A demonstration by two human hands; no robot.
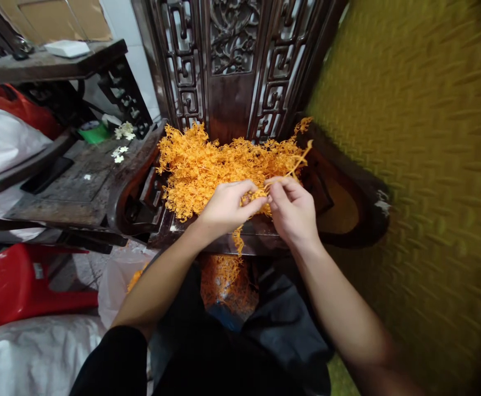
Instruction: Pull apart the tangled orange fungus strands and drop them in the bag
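Observation:
A large heap of orange plastic sprigs point(207, 170), thin and branching with small frilly ends, covers the seat of a dark carved wooden chair point(230, 104). Over the heap's front edge, my left hand point(232, 204) is closed around part of an orange sprig point(259, 193). My right hand point(294, 212) pinches the same sprig close by, fingertips nearly touching those of the left. A stem sticks up past the right hand, and a strand hangs down below the left. My fingers partly hide where the pieces meet.
Below the seat, between my legs, is a clear bag point(227, 286) with orange pieces. A whitish plastic bag point(119, 280) and a red stool point(26, 280) are at left. The side table point(79, 176) bears green tape point(94, 132) and pale pieces. A yellow textured surface point(421, 165) rises at right.

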